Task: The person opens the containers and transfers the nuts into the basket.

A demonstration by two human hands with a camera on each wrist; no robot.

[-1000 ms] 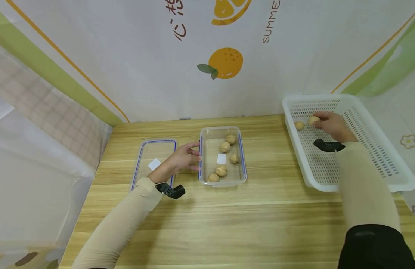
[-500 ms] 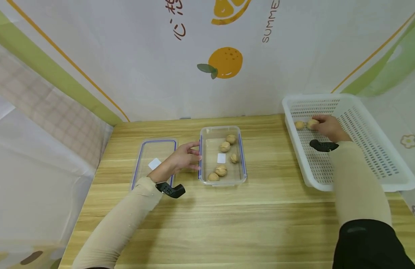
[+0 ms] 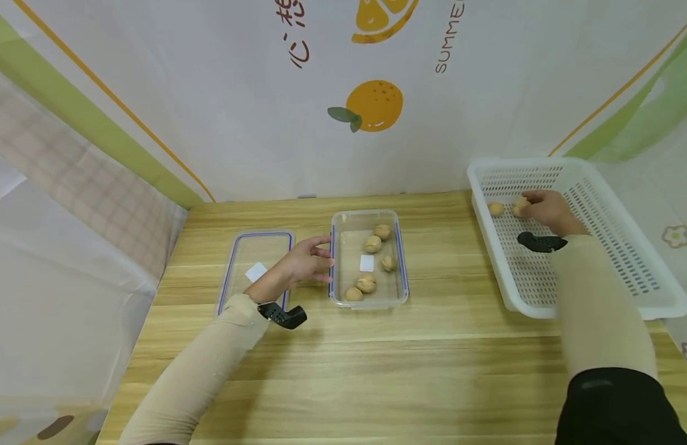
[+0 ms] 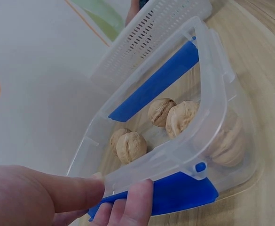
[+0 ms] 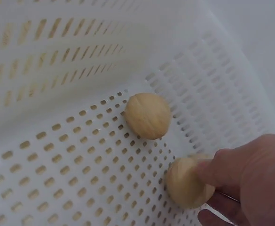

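Note:
My left hand point(image 3: 307, 264) rests its fingertips against the left side of a clear plastic box point(image 3: 347, 213). In the left wrist view, the fingertips point(image 4: 139, 200) touch the box's blue latch point(image 4: 184, 193), and the thumb lies near the rim. Several walnuts point(image 3: 366, 283) lie inside this box. Over in the white perforated basket point(image 3: 490, 259), my right hand point(image 3: 550, 210) pinches a walnut point(image 5: 186, 183) between thumb and fingers, low over the basket floor. The fingers' far side is partly hidden. A second walnut point(image 5: 148, 116) lies beside it on the basket floor.
A clear lid point(image 3: 268, 244) with a blue seal lies left of the box, partly under my left wrist. The wooden table point(image 3: 432, 371) ends at a printed cloth backdrop point(image 3: 265, 142). The basket walls stand around my right hand.
My right hand, with the walnut, has shifted slightly left and down, then a little back to the right. My left hand and the box have stayed in place.

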